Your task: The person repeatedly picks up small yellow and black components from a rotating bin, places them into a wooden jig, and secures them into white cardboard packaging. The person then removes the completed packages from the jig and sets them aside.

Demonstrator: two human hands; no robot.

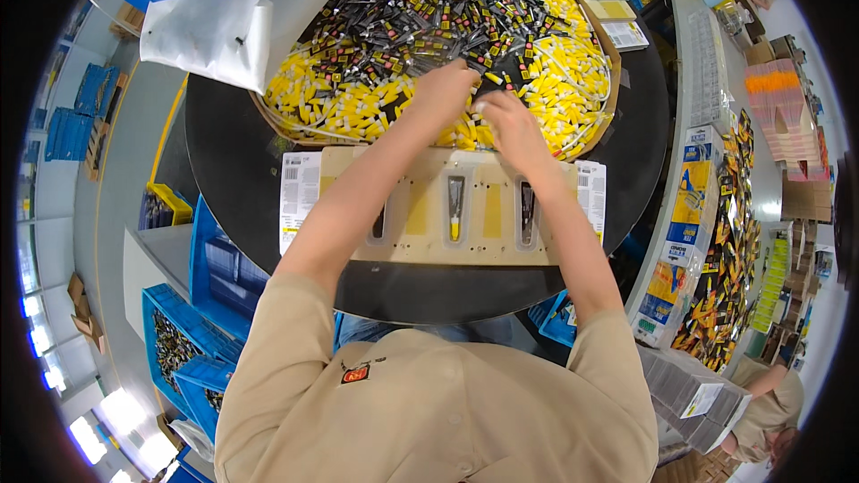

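Observation:
My left hand reaches into a big heap of small yellow-and-white tubes and black-handled pieces on a round black table. Its fingers are curled down into the pile; what they grip is hidden. My right hand is beside it, fingers pinched on a small white-tipped tube at the heap's near edge. Just below the hands lies a pale wooden jig board with slots. One slot holds a tool with a yellow tip, another a dark tool.
White label cards flank the board. A white bag lies at the table's far left. Blue crates stand below left. Stacks of yellow-and-blue packages and more parts fill the right side, where another person works.

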